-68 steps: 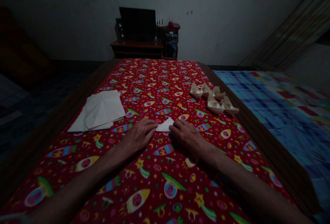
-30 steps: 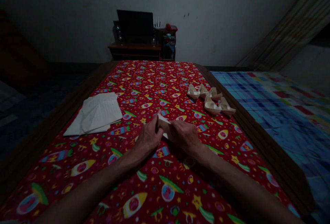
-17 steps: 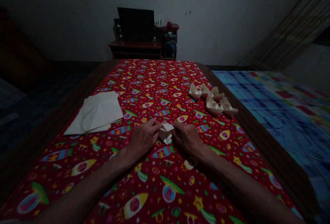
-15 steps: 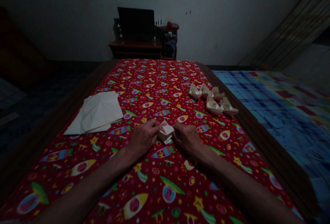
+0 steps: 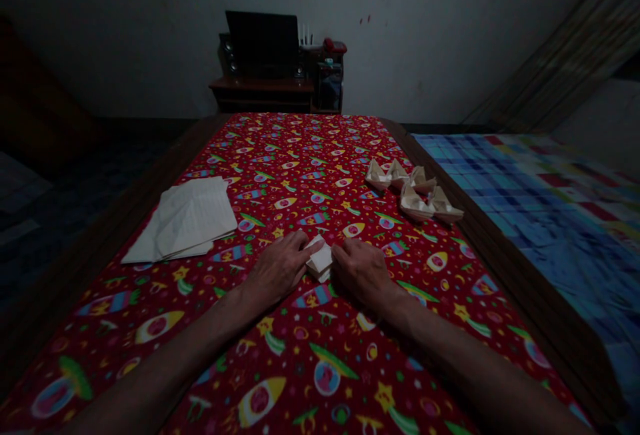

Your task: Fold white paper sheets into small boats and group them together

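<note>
Between my two hands, low over the red patterned cloth (image 5: 320,328), is a small piece of folded paper (image 5: 320,259) in a squarish, layered shape. My left hand (image 5: 283,263) grips its left edge, the thumb lying over the top. At the opposite edge, the curled fingers of my right hand (image 5: 361,267) pinch the paper's right side; the fingertips are partly hidden. Farther off to the right stand several folded paper boats (image 5: 417,203), grouped close together. A stack of paper sheets (image 5: 195,218) lies on the cloth to the left of my hands.
The cloth covers a table with dark wooden edges (image 5: 530,295). Beyond its far end are a monitor (image 5: 263,45) and speakers on a small wooden desk (image 5: 260,88). A blue checked sheet (image 5: 480,175) spreads out on the right.
The paper's top flap now lies flatter under my left thumb. My right fingers have shifted slightly left along the paper's edge. The boats and sheets stay in place.
</note>
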A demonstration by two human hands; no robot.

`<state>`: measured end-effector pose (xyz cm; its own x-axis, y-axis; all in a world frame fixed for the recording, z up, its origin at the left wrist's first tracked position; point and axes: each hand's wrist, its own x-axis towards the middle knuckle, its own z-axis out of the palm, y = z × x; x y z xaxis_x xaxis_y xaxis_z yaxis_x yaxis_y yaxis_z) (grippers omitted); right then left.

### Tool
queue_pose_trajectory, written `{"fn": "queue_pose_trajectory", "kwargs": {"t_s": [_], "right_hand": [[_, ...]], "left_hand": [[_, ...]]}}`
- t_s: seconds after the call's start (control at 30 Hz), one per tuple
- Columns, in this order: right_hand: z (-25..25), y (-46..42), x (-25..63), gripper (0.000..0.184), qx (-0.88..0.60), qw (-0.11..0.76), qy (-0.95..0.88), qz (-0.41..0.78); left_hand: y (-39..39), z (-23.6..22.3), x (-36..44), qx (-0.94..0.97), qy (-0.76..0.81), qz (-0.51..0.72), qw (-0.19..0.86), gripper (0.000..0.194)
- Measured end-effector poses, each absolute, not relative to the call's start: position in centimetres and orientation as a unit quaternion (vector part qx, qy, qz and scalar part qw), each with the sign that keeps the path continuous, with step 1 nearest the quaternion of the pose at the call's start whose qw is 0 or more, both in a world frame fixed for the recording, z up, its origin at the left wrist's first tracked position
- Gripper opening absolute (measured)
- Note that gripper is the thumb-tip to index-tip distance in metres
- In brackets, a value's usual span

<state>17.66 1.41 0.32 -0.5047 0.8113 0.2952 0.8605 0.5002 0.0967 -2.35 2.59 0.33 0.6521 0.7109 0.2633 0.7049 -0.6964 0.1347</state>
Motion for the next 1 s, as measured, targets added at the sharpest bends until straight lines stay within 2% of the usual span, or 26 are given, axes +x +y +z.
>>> {"fn": "queue_pose_trajectory", "kwargs": {"t_s": [0.17, 0.4, 0.6, 0.8, 0.9, 1.0], "right_hand": [[1.4, 2.0, 17.1, 0.022, -0.476, 0.103, -0.865, -0.119], [1.0, 2.2, 17.2, 0.021, -0.471, 0.041, -0.876, -0.1], [1.5, 1.9, 17.6, 0.024, -0.446, 0.032, -0.887, -0.118], [1.4, 1.9, 17.9, 0.026, -0.412, 0.068, -0.904, -0.094], [1.1, 2.0, 18.1, 0.023, -0.417, 0.084, -0.902, -0.07], [1.0, 2.0, 18.3, 0.023, -0.42, 0.086, -0.902, -0.054]], "left_hand": [[2.8, 0.1, -2.4, 0.908, 0.396, 0.136, 0.02, 0.035], [2.7, 1.4, -2.3, 0.916, 0.395, 0.069, -0.027, 0.044], [2.8, 1.7, -2.2, 0.917, 0.392, 0.061, -0.043, 0.036], [2.3, 1.1, -2.2, 0.921, 0.371, 0.103, -0.057, 0.014], [1.7, 0.8, -2.4, 0.928, 0.343, 0.138, -0.04, 0.017], [1.5, 0.6, -2.6, 0.925, 0.329, 0.185, 0.029, 0.021]]}}
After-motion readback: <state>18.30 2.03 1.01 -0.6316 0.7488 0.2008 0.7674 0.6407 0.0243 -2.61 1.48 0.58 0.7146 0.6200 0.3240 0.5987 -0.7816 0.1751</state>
